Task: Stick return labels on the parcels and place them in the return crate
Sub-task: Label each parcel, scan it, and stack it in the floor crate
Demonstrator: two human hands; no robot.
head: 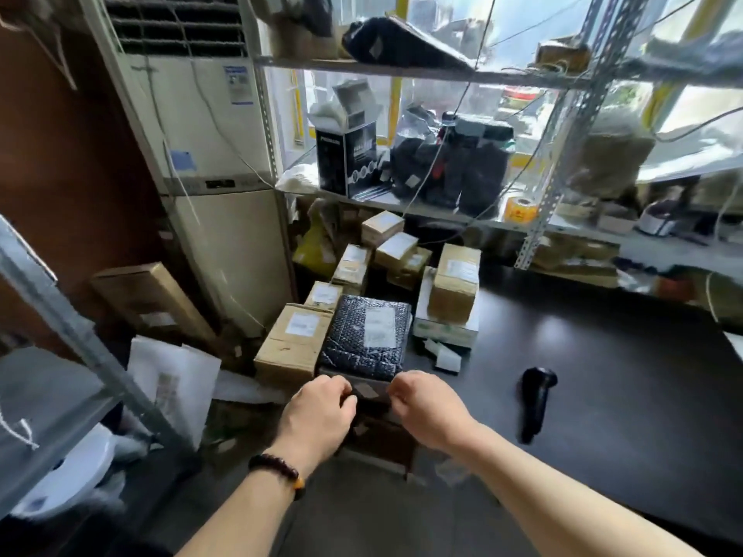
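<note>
A black bubble-wrap parcel (364,339) with a white label lies at the table's left end, on top of a dark box (370,391). My left hand (321,412) curls its fingers over the near left edge of that dark box. At the box's near right edge, the curled fingers and thumb of my right hand (426,408) pinch it. A small pale sticker shows on the box between my hands. Several labelled cardboard parcels surround it: one at the left (291,345), and a taped one (456,287) on a white box at the right.
A black handheld scanner (536,400) lies on the dark table (603,375) to the right. Metal shelving (563,154) with bags and boxes stands behind. A tall white air conditioner (217,195) is at the left, and white bags (173,379) lie on the floor.
</note>
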